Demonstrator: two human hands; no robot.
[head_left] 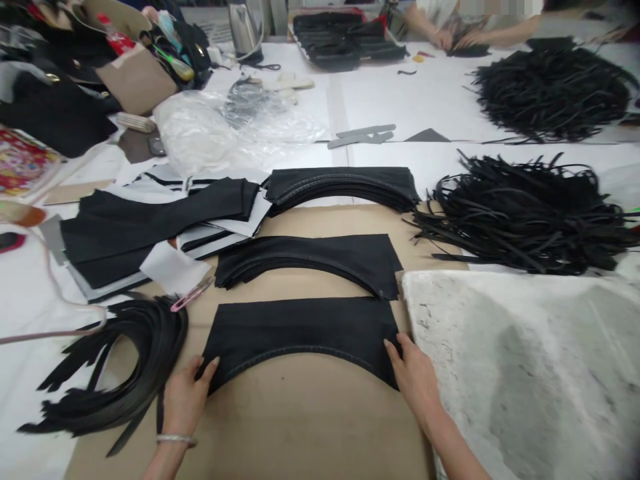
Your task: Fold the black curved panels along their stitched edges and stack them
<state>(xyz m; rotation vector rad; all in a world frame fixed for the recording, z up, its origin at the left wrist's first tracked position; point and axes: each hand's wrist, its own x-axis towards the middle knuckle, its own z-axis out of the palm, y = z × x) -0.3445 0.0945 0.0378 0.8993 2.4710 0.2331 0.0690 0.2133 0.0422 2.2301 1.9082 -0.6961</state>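
A black curved fabric piece lies flat on the brown board, its stitched arched edge facing me. My left hand pinches its left end between thumb and fingers. At the right end, my right hand grips the edge the same way. Just beyond it sits a stack of similar black pieces, and behind that another such stack. A coil of black strips rests beside my left hand.
Tangled black strips lie at the right, near a stained white slab. Pink snips and black and white sheets are at the left. Across the table, a person's hands touch black material.
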